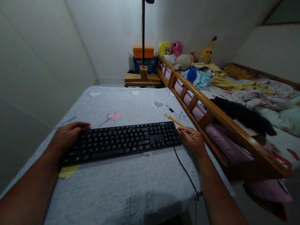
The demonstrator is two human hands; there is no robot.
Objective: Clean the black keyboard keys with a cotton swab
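Note:
A black full-size keyboard (122, 142) lies across the cloth-covered table, number pad on the right. My left hand (67, 136) is closed around its left end, thumb and fingers near the far corner. At the right end, my right hand (191, 139) pinches a thin white stick that looks like a cotton swab (178, 128), its tip by the number pad, while the hand touches the keyboard's side. Another cotton swab (104, 122) rests behind the keyboard. Beyond my right fingers are an orange-handled brush (174, 120) and a wire keycap puller (172, 110).
The keyboard's cable (186, 172) runs over the table's near right edge. A wooden bed rail (208, 106) borders the table on the right, with bedding and plush toys (184, 61) behind it. At the far end stand a wooden stand base (150, 82) and an orange box (143, 52).

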